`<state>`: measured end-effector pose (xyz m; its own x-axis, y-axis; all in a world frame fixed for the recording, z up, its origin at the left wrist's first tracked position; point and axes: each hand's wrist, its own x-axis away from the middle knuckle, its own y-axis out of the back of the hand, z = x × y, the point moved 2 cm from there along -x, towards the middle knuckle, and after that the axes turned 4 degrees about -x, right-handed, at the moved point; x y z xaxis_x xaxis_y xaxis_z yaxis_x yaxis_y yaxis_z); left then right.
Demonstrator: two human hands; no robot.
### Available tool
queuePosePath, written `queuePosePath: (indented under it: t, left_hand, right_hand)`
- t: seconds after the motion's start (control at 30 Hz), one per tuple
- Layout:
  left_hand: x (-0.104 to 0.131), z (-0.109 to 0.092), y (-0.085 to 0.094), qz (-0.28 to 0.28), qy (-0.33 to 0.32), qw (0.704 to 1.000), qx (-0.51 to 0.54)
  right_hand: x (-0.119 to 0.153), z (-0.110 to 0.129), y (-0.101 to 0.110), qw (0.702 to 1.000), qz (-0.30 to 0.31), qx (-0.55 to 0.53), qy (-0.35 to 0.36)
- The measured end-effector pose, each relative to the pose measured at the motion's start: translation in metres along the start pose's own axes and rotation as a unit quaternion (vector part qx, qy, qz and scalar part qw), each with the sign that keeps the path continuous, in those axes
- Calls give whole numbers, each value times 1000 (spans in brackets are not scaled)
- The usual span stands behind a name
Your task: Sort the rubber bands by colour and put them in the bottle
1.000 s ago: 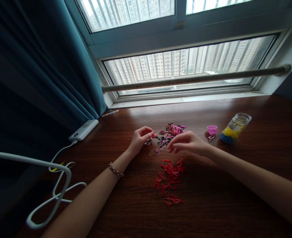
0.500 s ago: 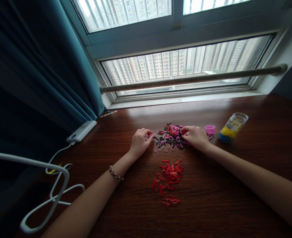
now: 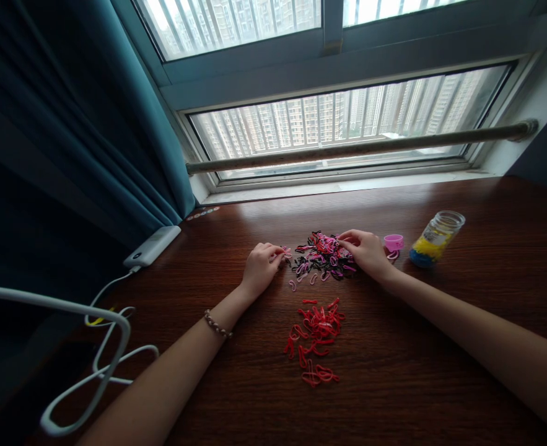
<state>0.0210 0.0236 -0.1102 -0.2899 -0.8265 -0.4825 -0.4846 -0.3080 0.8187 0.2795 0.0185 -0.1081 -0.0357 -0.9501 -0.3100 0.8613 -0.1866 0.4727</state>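
Observation:
A mixed heap of pink, black and red elastic hair bands [image 3: 322,251] lies on the brown table between my hands. At its left side my left hand [image 3: 260,267] has thumb and fingertips drawn together, beside a few pink bands [image 3: 287,253]; whether a band is pinched is too small to tell. Over the heap's right edge, my right hand [image 3: 368,253] has its fingertips close together in a pinch; what they hold cannot be made out. Nearer to me is a separate group of red elastic hair bands [image 3: 322,322].
Right of my right hand are a pink ring-shaped piece [image 3: 393,242] and an uncapped clear jar [image 3: 435,240] with yellow and blue contents. At the left lie a white power bank [image 3: 153,246] and a white cable [image 3: 124,328]. A window [image 3: 347,118] stands behind.
My right hand has lifted slightly and shifted a little up at the heap's right edge. The left fingertips have moved slightly, showing more of the pink bands beside them.

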Motion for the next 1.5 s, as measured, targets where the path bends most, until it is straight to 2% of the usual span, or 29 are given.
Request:
queuePosePath:
  t: [0.2, 0.37, 0.43, 0.57, 0.67, 0.83, 1.0, 1.2, 1.5]
  left_hand:
    - [-1, 2, 1, -18, 36, 999, 22]
    - [-1, 7, -1, -13, 94, 993, 67]
    - [-1, 9, -2, -15, 108, 990, 87]
    - [-1, 10, -2, -29, 129, 985, 113]
    - [-1, 11, -4, -39, 139, 981, 130]
    - [-2, 13, -5, -40, 135, 977, 162]
    - [-2, 15, -7, -36, 123, 977, 168]
    - [-2, 20, -9, -39, 124, 977, 167]
    - [-2, 16, -7, -30, 146, 969, 197]
  right_hand:
    - [1, 5, 0, 1000, -13, -8, 17]
    - [5, 13, -5, 993, 88, -54, 50]
    - [6, 14, -4, 995, 81, -1, 61]
    - [8, 12, 2, 979, 9, 201, 39]
    - [9, 9, 3, 966, 28, 255, 30]
    - [7, 4, 0, 977, 52, 204, 13]
    - [6, 3, -2, 988, 36, 150, 19]
    - [6, 9, -2, 997, -10, 44, 63]
    - [6, 12, -2, 996, -3, -62, 69]
